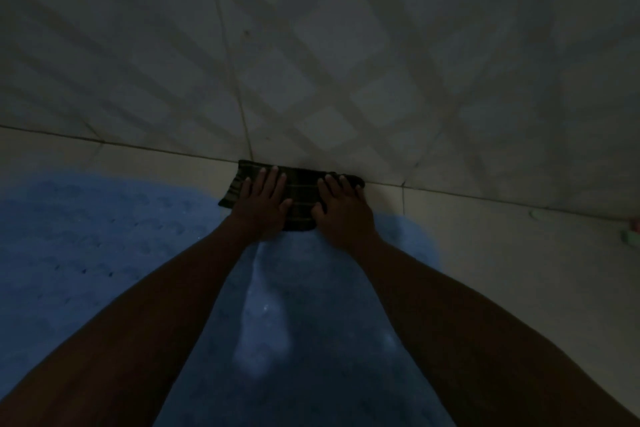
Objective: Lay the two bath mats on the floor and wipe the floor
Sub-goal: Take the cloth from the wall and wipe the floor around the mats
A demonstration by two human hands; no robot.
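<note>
A dark striped cloth (pixel 302 199) lies folded on the pale tiled floor (pixel 485 246), right against the foot of the wall. My left hand (pixel 263 203) presses flat on its left part with fingers straight. My right hand (pixel 341 206) presses flat on its right part, fingers spread toward the wall. A blue bath mat (pixel 104 236) is spread on the floor under my arms, reaching from the left edge to past my right forearm. I cannot tell whether the blue area is one mat or two. The scene is very dim.
A tiled wall (pixel 346 45) with a criss-cross pattern fills the upper half and meets the floor just beyond the cloth. Small pale green objects (pixel 632 237) lie on the floor at the far right edge.
</note>
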